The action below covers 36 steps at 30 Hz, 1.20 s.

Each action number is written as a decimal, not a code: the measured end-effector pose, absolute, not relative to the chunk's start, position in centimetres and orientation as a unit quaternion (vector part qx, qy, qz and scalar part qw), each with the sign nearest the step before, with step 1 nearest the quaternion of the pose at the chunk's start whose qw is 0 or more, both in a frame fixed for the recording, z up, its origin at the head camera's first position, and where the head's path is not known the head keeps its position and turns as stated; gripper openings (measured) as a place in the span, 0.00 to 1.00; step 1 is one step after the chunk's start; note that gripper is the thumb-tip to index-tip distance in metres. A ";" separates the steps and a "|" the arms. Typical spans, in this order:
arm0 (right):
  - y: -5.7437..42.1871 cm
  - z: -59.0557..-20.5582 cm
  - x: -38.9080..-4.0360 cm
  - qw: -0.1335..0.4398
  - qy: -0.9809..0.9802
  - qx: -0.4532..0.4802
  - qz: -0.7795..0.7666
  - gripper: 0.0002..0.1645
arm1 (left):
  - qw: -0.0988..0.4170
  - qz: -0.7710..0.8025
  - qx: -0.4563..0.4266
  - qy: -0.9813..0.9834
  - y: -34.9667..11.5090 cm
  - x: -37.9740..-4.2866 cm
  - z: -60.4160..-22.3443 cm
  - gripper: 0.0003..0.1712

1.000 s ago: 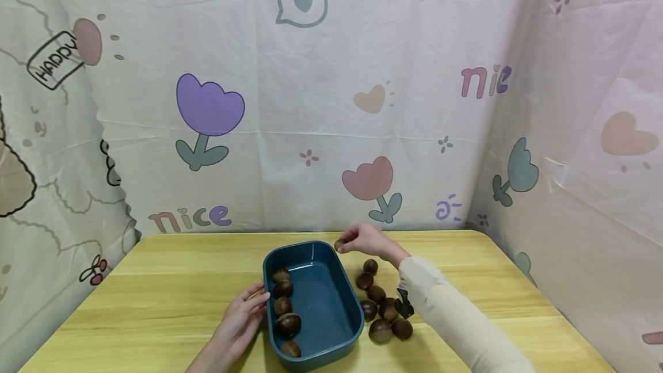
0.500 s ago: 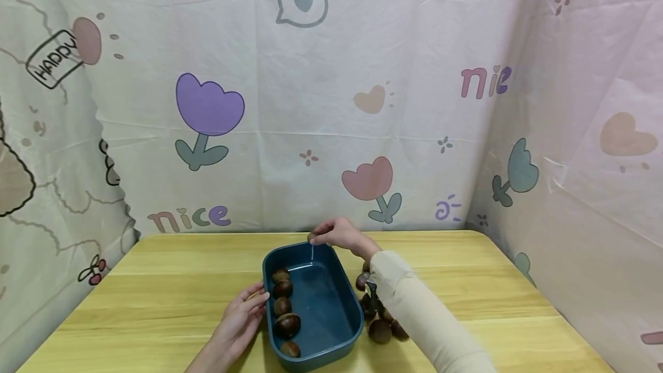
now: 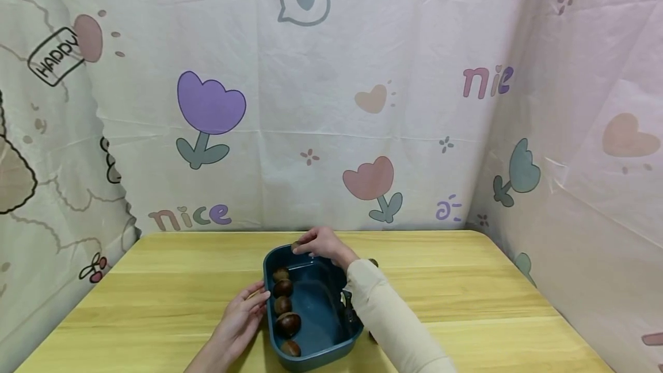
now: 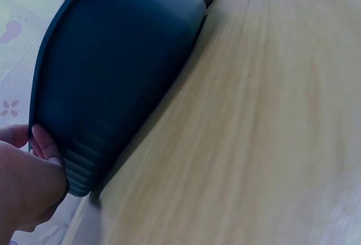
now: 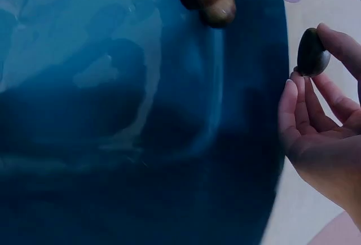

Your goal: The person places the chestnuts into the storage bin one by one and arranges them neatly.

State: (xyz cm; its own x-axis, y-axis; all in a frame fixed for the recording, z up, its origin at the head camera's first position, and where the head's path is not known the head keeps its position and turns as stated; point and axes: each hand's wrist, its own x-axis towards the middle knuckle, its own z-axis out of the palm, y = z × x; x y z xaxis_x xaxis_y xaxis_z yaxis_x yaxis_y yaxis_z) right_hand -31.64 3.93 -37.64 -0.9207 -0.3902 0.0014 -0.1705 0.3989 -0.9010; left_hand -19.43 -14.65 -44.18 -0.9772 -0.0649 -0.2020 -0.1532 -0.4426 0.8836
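A deep blue-green rectangular box [image 3: 313, 292] sits on the table, with several brown chestnuts [image 3: 282, 305] in a row along its left inner wall. My left hand [image 3: 240, 315] grips the left wall at the rim; in the left wrist view, fingers lie against the ribbed outer side. Over the box's far end, my right hand [image 3: 323, 243] pinches one chestnut [image 5: 313, 53] between thumb and fingertips, at about rim height. In the head view that chestnut is mostly covered by the fingers.
Loose chestnuts [image 3: 373, 262] lie to the right of the box, mostly hidden behind the right sleeve [image 3: 393, 315]. The light wooden table [image 3: 171, 298] ends at a printed cloth backdrop [image 3: 311, 96]. A small black device [image 3: 348, 307] is on the right wrist.
My right hand has carried the chestnut leftward from beside the far right corner to over the box's far end, dipping slightly. The left hand and box have stayed in place.
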 end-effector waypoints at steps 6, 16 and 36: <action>3.1 -38.8 -31.4 0.114 0.808 -0.135 -0.562 0.12 | 0.022 0.845 -0.099 0.525 -14.8 -19.6 -44.1 0.17; 2.3 -40.9 -30.8 0.117 0.817 -0.083 -0.559 0.16 | 0.023 0.844 -0.102 0.525 -14.7 -19.6 -44.2 0.17; 2.3 -42.4 -30.5 0.093 0.835 -0.055 -0.540 0.13 | 0.024 0.847 -0.100 0.522 -14.6 -19.6 -44.2 0.17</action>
